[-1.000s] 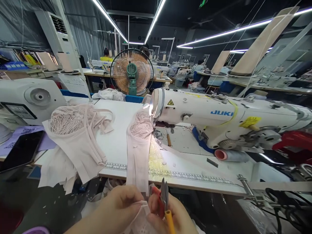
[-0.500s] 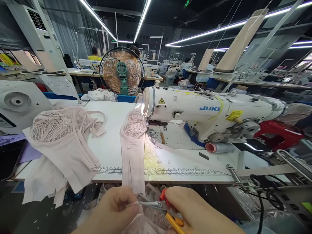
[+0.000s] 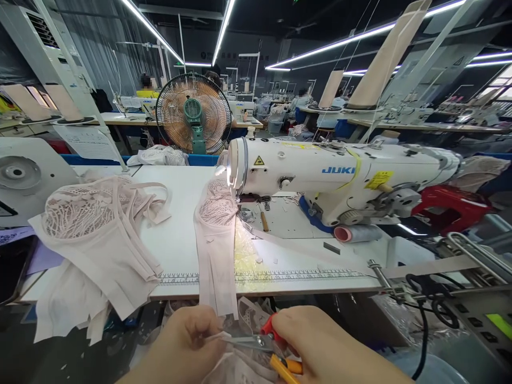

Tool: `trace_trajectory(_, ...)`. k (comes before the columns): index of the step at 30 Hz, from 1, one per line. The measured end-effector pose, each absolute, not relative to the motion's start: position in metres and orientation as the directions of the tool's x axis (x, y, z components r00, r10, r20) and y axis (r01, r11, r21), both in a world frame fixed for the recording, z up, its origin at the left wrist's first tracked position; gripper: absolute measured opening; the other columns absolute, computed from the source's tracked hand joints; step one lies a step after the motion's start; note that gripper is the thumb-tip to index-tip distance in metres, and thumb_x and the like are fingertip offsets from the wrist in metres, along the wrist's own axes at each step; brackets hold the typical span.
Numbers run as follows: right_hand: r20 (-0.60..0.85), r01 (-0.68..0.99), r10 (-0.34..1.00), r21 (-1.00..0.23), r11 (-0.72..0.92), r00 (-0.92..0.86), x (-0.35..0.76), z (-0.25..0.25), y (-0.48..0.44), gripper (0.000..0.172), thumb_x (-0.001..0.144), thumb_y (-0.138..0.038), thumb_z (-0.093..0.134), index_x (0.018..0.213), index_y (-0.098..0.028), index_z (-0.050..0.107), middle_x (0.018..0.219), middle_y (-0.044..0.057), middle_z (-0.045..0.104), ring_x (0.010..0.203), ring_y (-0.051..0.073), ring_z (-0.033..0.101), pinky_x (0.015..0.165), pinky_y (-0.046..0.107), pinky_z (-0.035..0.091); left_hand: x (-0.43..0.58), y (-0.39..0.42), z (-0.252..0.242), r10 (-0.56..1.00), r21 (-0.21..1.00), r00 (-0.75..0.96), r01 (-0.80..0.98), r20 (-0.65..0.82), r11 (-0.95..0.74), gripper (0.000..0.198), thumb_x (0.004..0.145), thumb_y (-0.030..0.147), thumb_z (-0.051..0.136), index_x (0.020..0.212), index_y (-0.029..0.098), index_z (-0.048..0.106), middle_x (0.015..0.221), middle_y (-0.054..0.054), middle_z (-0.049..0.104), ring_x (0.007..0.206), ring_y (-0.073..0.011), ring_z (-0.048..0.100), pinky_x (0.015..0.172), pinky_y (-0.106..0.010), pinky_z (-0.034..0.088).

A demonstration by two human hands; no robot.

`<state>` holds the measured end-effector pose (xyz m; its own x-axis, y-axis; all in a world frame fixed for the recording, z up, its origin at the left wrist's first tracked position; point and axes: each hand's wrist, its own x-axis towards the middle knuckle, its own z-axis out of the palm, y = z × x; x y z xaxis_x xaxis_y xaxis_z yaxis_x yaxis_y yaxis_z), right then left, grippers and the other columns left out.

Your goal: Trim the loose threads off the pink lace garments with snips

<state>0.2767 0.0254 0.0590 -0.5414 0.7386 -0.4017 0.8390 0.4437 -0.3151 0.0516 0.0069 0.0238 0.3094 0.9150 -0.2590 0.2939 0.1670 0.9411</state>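
Scissors (image 3: pixel 259 342) in right hand (image 3: pixel 310 336), white ruled table (image 3: pixel 176 229), fan (image 3: pixel 193 113), ceiling lights (image 3: pixel 223 32).

Scissors (image 3: pixel 261 342) — red, orange and grey; middle garment (image 3: pixel 216 256) — pale pink, lacy openwork.

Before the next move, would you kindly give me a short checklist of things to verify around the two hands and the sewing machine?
1. Scissors held in the right hand: ok, gripped by the handles.
2. Beige fabric held by the left hand: ok, pinched between thumb and fingers.
3. Left fingertips well clear of the blades: not ok, the blade ends lie very close to them.
4. Needle of the JUKI sewing machine raised: cannot tell, too small to make out.
5. White tabletop free of scraps: not ok, small fabric scraps lie near the ruler markings.
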Motion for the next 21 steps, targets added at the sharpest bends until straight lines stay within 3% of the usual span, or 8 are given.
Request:
trace_trajectory(4, -0.382, 0.832, 0.742, -0.314, 0.456, -0.551, 0.279, 0.057, 0.024, 0.035, 0.071, -0.053, 0.066, 0.07, -0.019, 0.057, 0.074, 0.008, 0.069, 0.065, 0.025, 0.061, 0.053, 0.028, 0.033, 0.051, 0.009, 0.023, 0.899, 0.955, 0.356, 0.237, -0.255, 0.177, 0.023, 0.07, 0.034, 0.056, 0.055, 0.018, 0.048, 0.057, 0.002, 0.041, 0.057, -0.0137, 0.037, 0.054, -0.027, 0.026)
trace_trajectory(10, -0.357, 0.84, 0.766, -0.326, 0.434, -0.535, 0.277, 0.061, 0.02, 0.026, 0.069, -0.043, 0.068, 0.067, -0.02, 0.058, 0.072, 0.006, 0.069, 0.061, 0.023, 0.061, 0.049, 0.027, 0.029, 0.051, 0.011, 0.026, 0.867, 0.949, 0.388, 0.156, -0.313, 0.273, 0.022, 0.067, 0.032, 0.062, 0.056, 0.017, 0.051, 0.057, 0.002, 0.043, 0.058, -0.0131, 0.037, 0.054, -0.025, 0.027)
trace_trajectory(21, -0.27, 0.797, 0.772, -0.397, 0.455, -0.575, 0.281, 0.048, 0.014, 0.029, 0.075, -0.046, 0.062, 0.066, -0.02, 0.057, 0.067, 0.004, 0.066, 0.054, 0.018, 0.055, 0.047, 0.025, 0.027, 0.055, 0.012, 0.033, 0.848, 0.933, 0.401, 0.056, -0.348, 0.357, 0.023, 0.063, 0.028, 0.069, 0.052, 0.015, 0.053, 0.053, 0.003, 0.043, 0.055, -0.0111, 0.034, 0.054, -0.023, 0.027)
